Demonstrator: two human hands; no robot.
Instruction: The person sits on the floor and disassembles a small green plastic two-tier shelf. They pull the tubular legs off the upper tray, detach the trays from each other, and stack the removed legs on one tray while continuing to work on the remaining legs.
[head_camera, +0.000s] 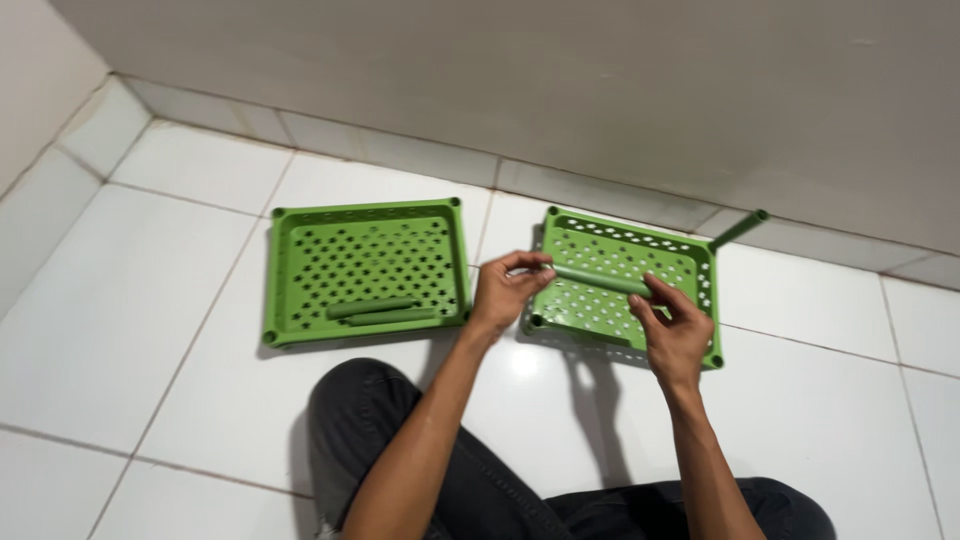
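Both hands are pinching one green tube (600, 280): left hand (505, 290) and right hand (675, 330) gripping opposite ends, keeping it level over the right tray (700, 300) on the floor (150, 330).

Two perforated trays lie side by side on a tiled floor (150, 300) near the wall. The left hand (503, 292) sits between them: the left tray (300, 262), with two tubes (382, 312) lying inside, is just left of it. The right tray (690, 262) lies under both hands. A tube (600, 279) spans from the left hand to the right hand (675, 335). Another tube (738, 229) stands at that tray's far corner, beyond the right hand
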